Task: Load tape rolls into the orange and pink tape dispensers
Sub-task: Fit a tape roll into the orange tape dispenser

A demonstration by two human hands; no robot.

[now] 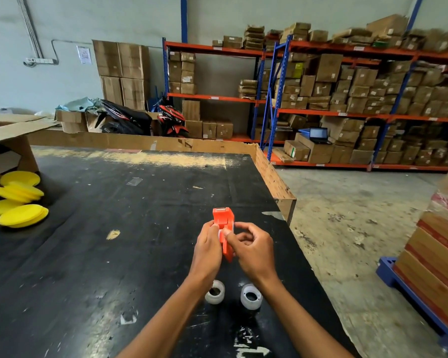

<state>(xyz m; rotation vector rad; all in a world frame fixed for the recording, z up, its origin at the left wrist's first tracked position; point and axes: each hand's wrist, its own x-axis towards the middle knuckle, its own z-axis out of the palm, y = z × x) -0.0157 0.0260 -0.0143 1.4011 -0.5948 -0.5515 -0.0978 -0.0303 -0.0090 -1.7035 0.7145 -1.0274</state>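
The orange tape dispenser is a blocky, smooth plastic piece with a squared front end, held above the counter between both hands. The left hand curls around its left side, fingers closed on the body. The right hand pinches at its right side with thumb and forefinger, near a pale rounded part that is mostly hidden, so what it is cannot be told.

Just below the wrists, two tape rolls stand on the counter close together: the left tape roll and the right tape roll, both translucent white rings with dark hollow centres.

The counter is a flat black sheet, scuffed and scratched, with pale worn patches and a cardboard strip along its far and right edges. At its left side lie yellow foam pads, round and soft-looking, about five, overlapping beside an open cardboard box.
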